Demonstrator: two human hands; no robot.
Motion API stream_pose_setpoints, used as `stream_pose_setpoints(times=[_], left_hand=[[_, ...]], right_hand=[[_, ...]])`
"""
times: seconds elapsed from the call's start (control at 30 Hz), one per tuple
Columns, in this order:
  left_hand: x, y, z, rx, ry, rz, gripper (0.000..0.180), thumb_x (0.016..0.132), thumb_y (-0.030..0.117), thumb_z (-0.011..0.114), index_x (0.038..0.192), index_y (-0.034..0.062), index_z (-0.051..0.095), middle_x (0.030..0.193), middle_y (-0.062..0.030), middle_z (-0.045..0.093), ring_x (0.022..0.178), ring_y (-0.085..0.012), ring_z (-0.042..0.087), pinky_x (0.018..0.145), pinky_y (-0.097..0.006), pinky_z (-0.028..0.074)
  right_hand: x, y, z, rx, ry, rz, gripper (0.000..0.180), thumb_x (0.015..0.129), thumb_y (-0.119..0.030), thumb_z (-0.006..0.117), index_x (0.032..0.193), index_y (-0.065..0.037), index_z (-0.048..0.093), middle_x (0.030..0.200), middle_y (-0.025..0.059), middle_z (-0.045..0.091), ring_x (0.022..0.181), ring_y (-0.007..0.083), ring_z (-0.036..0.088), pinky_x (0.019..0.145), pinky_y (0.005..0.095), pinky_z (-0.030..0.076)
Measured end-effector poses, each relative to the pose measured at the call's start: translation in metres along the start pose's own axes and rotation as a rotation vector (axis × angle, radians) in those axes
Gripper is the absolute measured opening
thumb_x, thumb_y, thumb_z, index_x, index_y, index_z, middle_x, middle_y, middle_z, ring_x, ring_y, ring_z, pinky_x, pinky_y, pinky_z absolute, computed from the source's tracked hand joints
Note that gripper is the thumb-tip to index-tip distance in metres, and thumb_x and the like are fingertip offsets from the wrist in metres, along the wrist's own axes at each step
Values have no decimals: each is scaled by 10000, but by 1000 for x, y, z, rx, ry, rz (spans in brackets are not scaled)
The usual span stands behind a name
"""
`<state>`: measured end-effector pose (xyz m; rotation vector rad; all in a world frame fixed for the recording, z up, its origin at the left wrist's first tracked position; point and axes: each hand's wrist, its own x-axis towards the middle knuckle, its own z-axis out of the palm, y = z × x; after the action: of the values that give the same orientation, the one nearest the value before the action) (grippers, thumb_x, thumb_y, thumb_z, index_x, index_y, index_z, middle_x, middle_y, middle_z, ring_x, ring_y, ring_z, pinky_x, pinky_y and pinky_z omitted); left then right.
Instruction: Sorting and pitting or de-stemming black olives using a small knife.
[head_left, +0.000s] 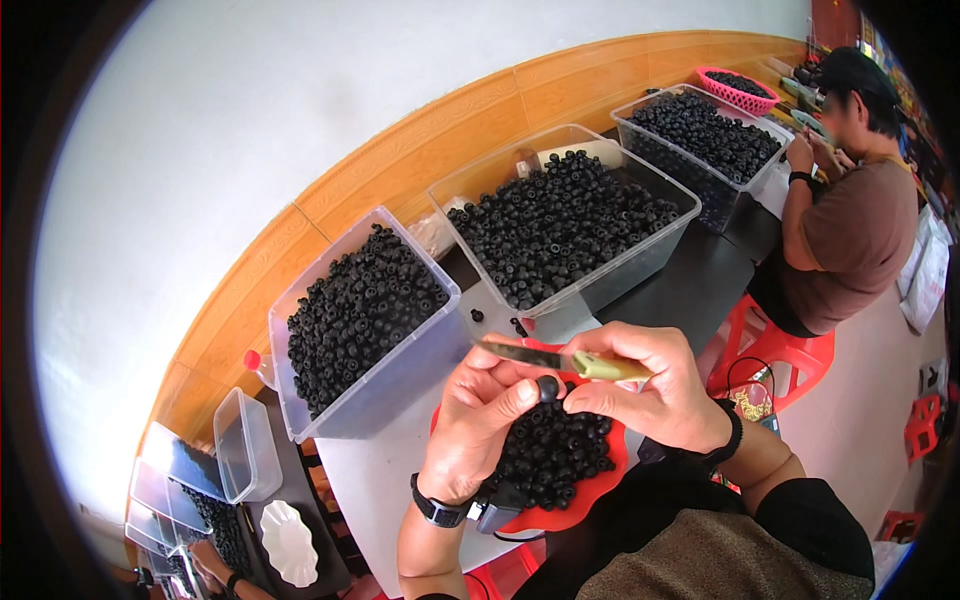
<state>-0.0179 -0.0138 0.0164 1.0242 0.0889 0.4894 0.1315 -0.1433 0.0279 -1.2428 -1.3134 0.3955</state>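
Observation:
My left hand [470,420] pinches a small, round black part [547,388] between thumb and fingertips. In my right hand [665,395] is a knife with a green handle [608,367], its blade pointing left above the part. The right thumb rests close to that part, perhaps touching it. Below both hands sits a red bowl with a wavy rim [600,500], heaped with many similar black parts [555,450]. A hole shows in some of those pieces.
Clear plastic bins [370,390] of black parts line the wall; a pink basket [738,88] stands farther back. At right a co-worker [850,210] sits on a red stool [785,350]. Lower left are a white scalloped dish [290,543], an open clear container [247,445] and another person's hand [208,562].

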Motion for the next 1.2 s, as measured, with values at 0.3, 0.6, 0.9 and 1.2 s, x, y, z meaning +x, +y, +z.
stream_pose_setpoints(times=[0.3, 0.6, 0.9, 1.2], left_hand=[[-1, 3, 5, 19, 6, -67, 343, 825, 65, 685, 1108, 43, 490, 1003, -85, 639, 944, -149, 609, 841, -273, 466], [1, -1, 1, 45, -91, -122, 272, 854, 26, 644, 1087, 51, 506, 1017, -77, 622, 963, -143, 600, 837, -268, 470], [2, 0, 3, 60, -38, -119, 239, 858, 13, 630, 1068, 42, 522, 1037, -71, 616, 965, -131, 595, 862, -264, 466], [-5, 42, -55, 70, 377, 334, 134, 904, 71, 568, 1036, 50, 568, 1068, -78, 614, 838, -115, 572, 744, -220, 454]], right_hand=[[-1, 7, 8, 117, -41, 7, 187, 829, -118, 712, 948, 2, 632, 690, -5, 565, 589, 22, 460, 516, 188, 359], [-1, 4, 9, 556, -131, 330, 125, 895, -139, 638, 883, -16, 622, 728, -58, 529, 660, -13, 429, 561, 161, 322], [-5, 10, 11, 366, -84, 215, 123, 902, -131, 625, 917, -8, 624, 748, -45, 557, 667, -5, 448, 565, 172, 349], [-7, 15, 10, 326, -17, 252, 153, 907, -126, 615, 941, 21, 633, 788, -6, 622, 697, 13, 513, 604, 173, 413]])
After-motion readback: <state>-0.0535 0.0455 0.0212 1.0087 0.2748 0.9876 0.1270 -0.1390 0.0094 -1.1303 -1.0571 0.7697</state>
